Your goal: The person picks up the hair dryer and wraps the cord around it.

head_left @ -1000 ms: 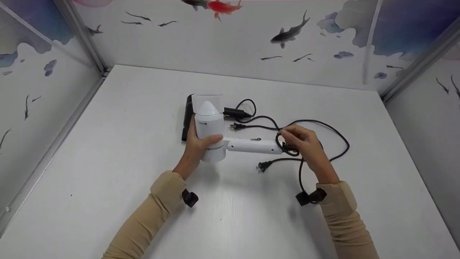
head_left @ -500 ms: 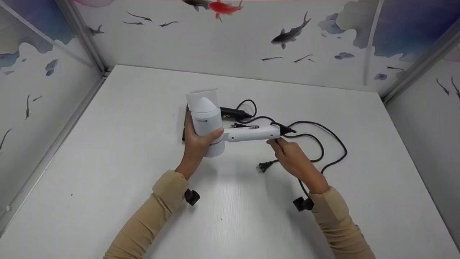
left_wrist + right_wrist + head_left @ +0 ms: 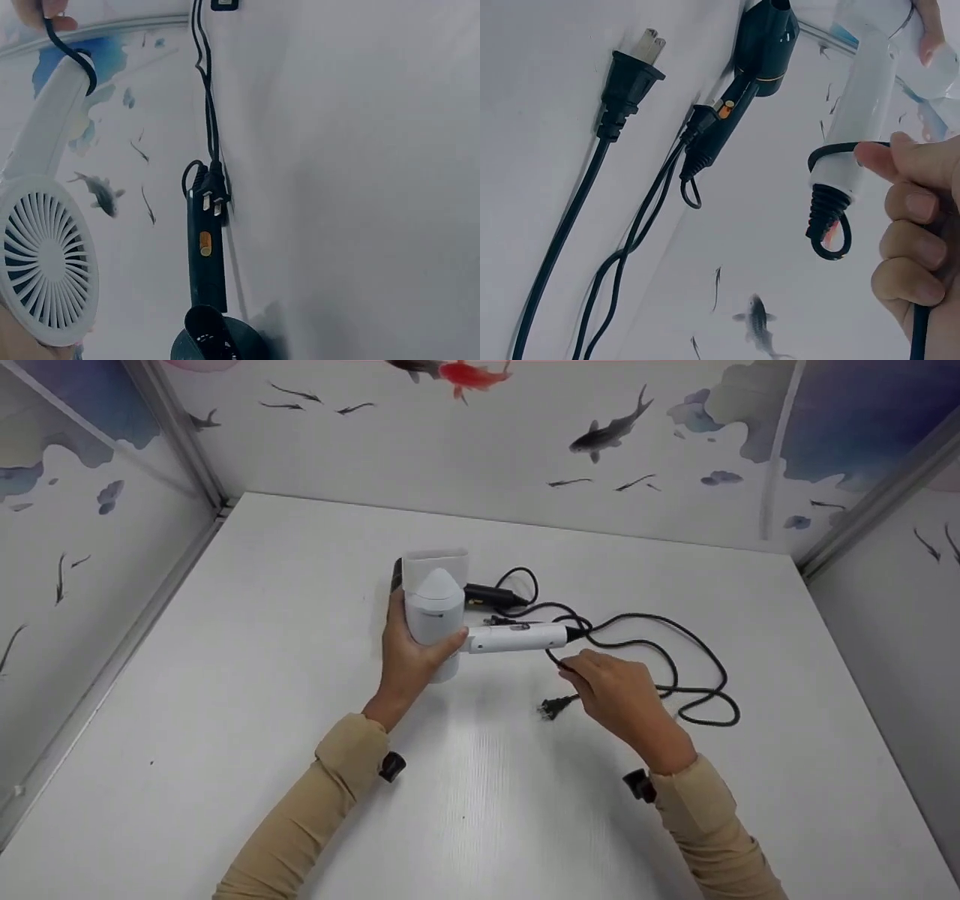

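Observation:
My left hand grips the barrel of a white hair dryer, thumb across the near side. Its handle points right, raised over the table. Between thumb and forefinger, my right hand pinches the hair dryer's black cord. In the right wrist view that cord bends round the handle's lower end, above the ribbed cord sleeve, and more cord runs down out of the curled fingers. The left wrist view shows the white hair dryer's slatted rear grille.
Behind the white hair dryer lies a black hair dryer, partly hidden, with a plug by its handle. A loose two-pin plug lies nearer me. Black cord loops spread over the white table at the right. Printed walls enclose the table.
My right hand has moved from the handle's tip to below it, toward me, drawing the cord round the handle. The handle has shifted away from me, and the loose loops at right have changed shape.

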A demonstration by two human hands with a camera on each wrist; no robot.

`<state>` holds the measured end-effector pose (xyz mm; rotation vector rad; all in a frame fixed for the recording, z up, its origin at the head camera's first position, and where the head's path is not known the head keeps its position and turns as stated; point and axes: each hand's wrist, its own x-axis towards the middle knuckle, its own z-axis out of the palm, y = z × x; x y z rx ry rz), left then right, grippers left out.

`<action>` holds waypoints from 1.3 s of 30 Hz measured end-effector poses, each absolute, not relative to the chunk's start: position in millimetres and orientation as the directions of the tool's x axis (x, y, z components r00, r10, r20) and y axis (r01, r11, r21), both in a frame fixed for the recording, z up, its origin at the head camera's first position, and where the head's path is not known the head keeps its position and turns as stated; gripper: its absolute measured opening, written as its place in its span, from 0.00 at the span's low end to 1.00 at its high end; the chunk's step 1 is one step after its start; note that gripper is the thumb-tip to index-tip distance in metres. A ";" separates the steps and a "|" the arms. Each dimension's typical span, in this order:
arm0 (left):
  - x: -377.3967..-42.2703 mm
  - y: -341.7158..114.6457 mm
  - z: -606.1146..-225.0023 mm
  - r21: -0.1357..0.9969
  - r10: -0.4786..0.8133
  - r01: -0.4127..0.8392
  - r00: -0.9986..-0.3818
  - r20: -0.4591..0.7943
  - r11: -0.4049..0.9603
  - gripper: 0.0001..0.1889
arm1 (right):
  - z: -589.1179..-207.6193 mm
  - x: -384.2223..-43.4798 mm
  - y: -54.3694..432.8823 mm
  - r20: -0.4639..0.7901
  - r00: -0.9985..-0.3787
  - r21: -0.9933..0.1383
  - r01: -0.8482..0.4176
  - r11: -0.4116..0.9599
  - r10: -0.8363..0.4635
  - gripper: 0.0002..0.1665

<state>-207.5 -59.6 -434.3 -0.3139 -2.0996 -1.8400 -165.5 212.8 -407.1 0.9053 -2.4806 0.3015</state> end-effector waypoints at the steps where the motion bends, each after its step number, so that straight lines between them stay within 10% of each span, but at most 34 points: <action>1: -207.4 -59.7 -434.5 0.916 -0.048 0.374 -0.922 0.384 0.147 0.45 | -406.8 -166.2 214.3 0.535 -0.641 -0.035 -0.667 0.744 -0.550 0.04; 9: -206.6 -58.8 -430.3 0.918 0.001 0.346 -0.936 0.352 0.192 0.46 | -402.3 -170.7 224.2 0.648 -0.573 -0.108 -0.722 0.683 -0.502 0.07; 24: -204.0 -63.7 -425.7 0.926 0.134 0.347 -0.935 0.329 0.146 0.41 | -405.8 -185.4 233.7 0.695 -0.641 -0.413 -0.728 0.548 -0.327 0.03; 31: -201.5 -62.8 -424.1 0.944 0.135 0.316 -0.944 0.302 0.098 0.40 | -408.6 -187.1 243.1 0.553 -0.767 -0.582 -0.635 0.508 -0.326 0.08; 39: -200.7 -61.6 -422.7 0.957 0.155 0.291 -0.945 0.287 0.003 0.40 | -413.1 -190.3 254.9 0.140 -0.953 -0.905 -0.234 0.356 -0.270 0.10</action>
